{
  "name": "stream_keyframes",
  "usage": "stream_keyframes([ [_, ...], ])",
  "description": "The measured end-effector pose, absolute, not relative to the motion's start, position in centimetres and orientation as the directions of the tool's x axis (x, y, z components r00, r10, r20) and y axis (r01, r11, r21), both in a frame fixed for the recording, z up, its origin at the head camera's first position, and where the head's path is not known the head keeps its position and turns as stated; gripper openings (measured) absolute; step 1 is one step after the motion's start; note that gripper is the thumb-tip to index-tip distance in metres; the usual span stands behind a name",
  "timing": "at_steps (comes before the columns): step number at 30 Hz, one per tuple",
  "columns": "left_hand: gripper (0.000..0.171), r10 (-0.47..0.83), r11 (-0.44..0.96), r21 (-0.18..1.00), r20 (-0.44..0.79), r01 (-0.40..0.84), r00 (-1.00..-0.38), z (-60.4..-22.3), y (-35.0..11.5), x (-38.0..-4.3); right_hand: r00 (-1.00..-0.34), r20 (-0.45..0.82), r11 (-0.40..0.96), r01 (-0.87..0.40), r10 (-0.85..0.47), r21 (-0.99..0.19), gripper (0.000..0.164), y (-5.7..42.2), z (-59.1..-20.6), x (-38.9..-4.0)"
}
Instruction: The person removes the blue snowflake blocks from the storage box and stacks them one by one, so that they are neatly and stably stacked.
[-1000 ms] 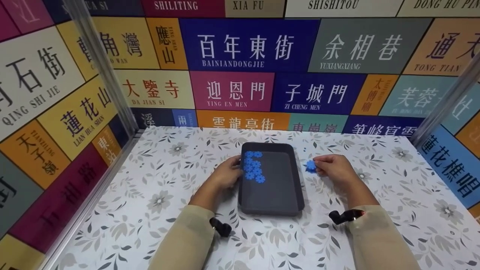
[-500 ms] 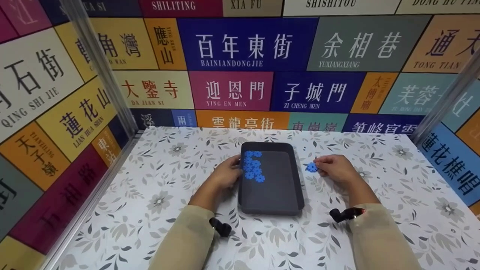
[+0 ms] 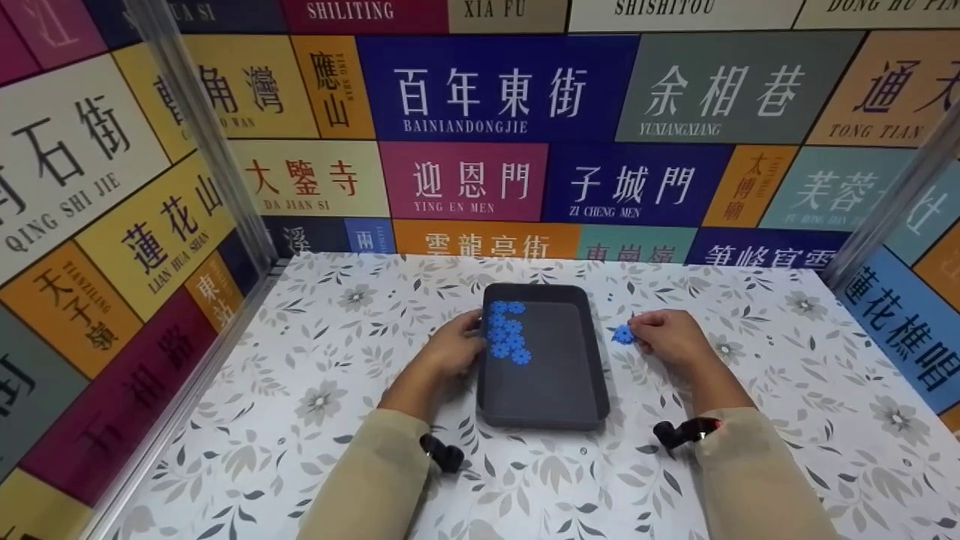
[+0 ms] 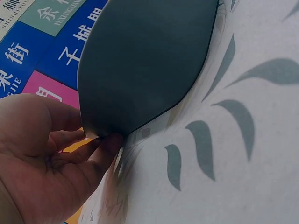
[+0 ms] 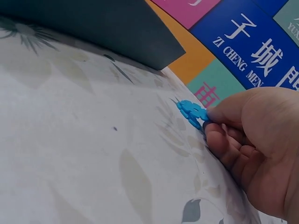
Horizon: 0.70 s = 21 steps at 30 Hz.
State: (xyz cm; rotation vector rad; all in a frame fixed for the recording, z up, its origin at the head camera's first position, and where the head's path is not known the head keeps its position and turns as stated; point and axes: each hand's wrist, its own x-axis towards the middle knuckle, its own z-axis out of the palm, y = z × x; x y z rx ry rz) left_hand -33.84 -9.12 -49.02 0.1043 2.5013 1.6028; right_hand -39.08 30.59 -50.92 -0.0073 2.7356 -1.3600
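Note:
A dark grey rectangular tray (image 3: pixel 544 397) stands on the table, with several blue snowflake building discs (image 3: pixel 509 328) lying flat along its left side. At the tray's left wall, my left hand (image 3: pixel 455 346) grips the edge; in the left wrist view its fingers (image 4: pixel 110 145) meet the tray's corner. To the right of the tray, my right hand (image 3: pixel 667 336) pinches blue snowflake discs (image 5: pixel 191 112) between thumb and fingers, just above the tablecloth. How many discs it holds is hard to tell, as they overlap.
A white tablecloth (image 3: pixel 337 465) with grey leaves and flowers covers the table. Tiny blue spots (image 3: pixel 609 297) show right of the tray. Colourful sign-covered walls (image 3: pixel 495 90) stand behind and at the sides, with a clear post (image 3: pixel 217 142) at the left corner.
The blue discs in my right hand have turned slightly between the fingertips. My left hand and the tray have stayed in place.

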Motion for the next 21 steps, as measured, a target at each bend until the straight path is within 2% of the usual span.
stream_keyframes([
  [4, 0.065, 0.143, 0.419, 0.907, -0.121, -0.051, -0.982, -48.96, -9.10, -33.85, -0.997, -0.082, 0.618, 0.054, -0.016, -0.784, 0.033, 30.33, -50.79, -38.96],
  [21, 0.063, 0.163, 0.415, 0.910, -0.066, 0.008, -0.984, -48.95, -9.05, -33.68, -0.997, -0.082, 0.693, 0.060, 0.001, -0.718, 0.031, 30.10, -50.43, -38.77],
])
